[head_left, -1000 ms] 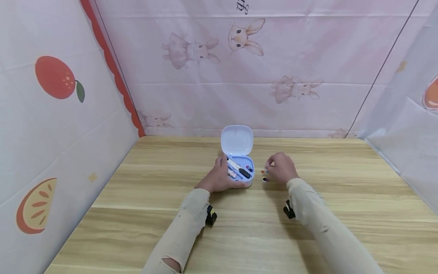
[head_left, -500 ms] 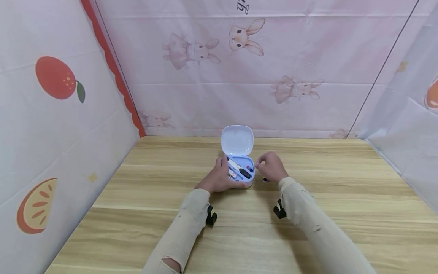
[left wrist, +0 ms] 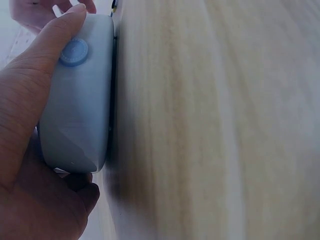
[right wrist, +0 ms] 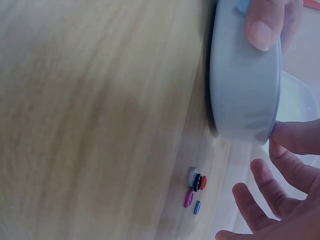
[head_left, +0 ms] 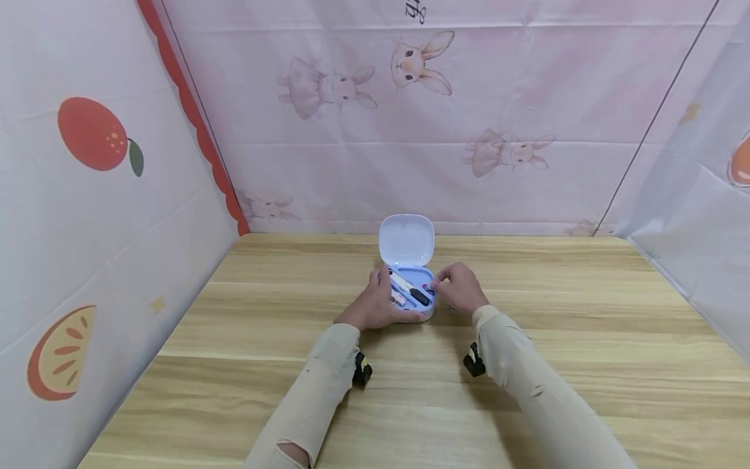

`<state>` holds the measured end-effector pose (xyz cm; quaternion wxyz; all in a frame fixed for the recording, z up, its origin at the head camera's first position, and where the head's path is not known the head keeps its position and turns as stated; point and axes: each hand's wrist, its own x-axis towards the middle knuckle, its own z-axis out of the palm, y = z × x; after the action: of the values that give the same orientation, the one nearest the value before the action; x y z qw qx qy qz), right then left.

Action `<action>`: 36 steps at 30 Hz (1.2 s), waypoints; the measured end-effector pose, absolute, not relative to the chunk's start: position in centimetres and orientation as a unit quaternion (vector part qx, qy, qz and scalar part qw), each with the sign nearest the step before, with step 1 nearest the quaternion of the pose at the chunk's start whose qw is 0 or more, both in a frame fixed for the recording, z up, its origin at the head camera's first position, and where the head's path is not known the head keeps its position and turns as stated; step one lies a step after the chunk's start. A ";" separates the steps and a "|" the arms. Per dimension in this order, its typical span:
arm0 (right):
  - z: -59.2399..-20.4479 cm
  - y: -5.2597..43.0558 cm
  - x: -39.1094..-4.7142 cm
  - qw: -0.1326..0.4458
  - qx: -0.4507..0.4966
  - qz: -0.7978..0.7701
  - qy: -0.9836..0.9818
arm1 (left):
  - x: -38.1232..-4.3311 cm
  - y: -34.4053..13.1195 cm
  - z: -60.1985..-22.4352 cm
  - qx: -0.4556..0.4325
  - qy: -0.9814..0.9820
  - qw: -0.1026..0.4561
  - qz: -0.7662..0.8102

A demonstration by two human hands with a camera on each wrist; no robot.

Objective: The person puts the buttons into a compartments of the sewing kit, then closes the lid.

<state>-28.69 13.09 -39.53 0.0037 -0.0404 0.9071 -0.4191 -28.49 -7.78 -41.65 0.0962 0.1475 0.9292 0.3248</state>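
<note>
A small hinged plastic case [head_left: 405,244] stands near the back of the table, its white lid raised and its blue inside facing up. My left hand [head_left: 375,303] grips the case from the left, thumb along the front wall beside a round blue catch [left wrist: 75,51]. Inside lie a white tool with a black end [head_left: 418,296] and several small coloured buttons [head_left: 425,286]. My right hand [head_left: 461,288] is at the right rim, thumb and forefinger meeting over the inside; whatever is between them is hidden. Its other fingers [right wrist: 272,185] are spread apart.
Several loose buttons, among them a purple one [right wrist: 188,199] and a red one [right wrist: 203,183], lie on the wooden table [head_left: 263,391] right of the case, below my right hand. Printed cloth walls [head_left: 351,176] close off the back and sides.
My right hand has moved left, from above the loose buttons to the case's right rim, its fingertips now over the inside. The left hand and the case have stayed in place.
</note>
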 end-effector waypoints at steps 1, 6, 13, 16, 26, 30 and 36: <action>-39.5 13.1 -28.7 0.005 -0.038 -0.420 0.907 | -28.5 -7.8 -41.6 0.148 0.929 0.096 0.325; -39.3 12.8 -28.5 0.014 -0.027 -0.423 0.906 | -28.4 -7.8 -41.6 0.147 0.929 0.097 0.325; -39.1 12.7 -28.2 0.017 -0.015 -0.417 0.909 | -28.3 -7.7 -41.5 0.148 0.929 0.097 0.326; -39.1 12.7 -28.2 0.018 -0.013 -0.415 0.910 | -28.3 -7.7 -41.5 0.147 0.929 0.098 0.324; -39.6 13.2 -28.4 -0.008 -0.017 -0.428 0.904 | -28.5 -7.8 -41.9 0.135 0.931 0.101 0.323; -39.3 13.0 -28.4 0.003 -0.016 -0.423 0.906 | -28.5 -7.8 -41.8 0.139 0.930 0.100 0.324; -39.1 12.6 -28.6 0.009 -0.021 -0.402 0.915 | -28.6 -7.8 -41.8 0.146 0.930 0.100 0.323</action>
<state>-28.57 12.63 -39.07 0.0088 -0.0214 0.9152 -0.4024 -28.60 -7.83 -41.81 0.1004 0.1458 0.9297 0.3229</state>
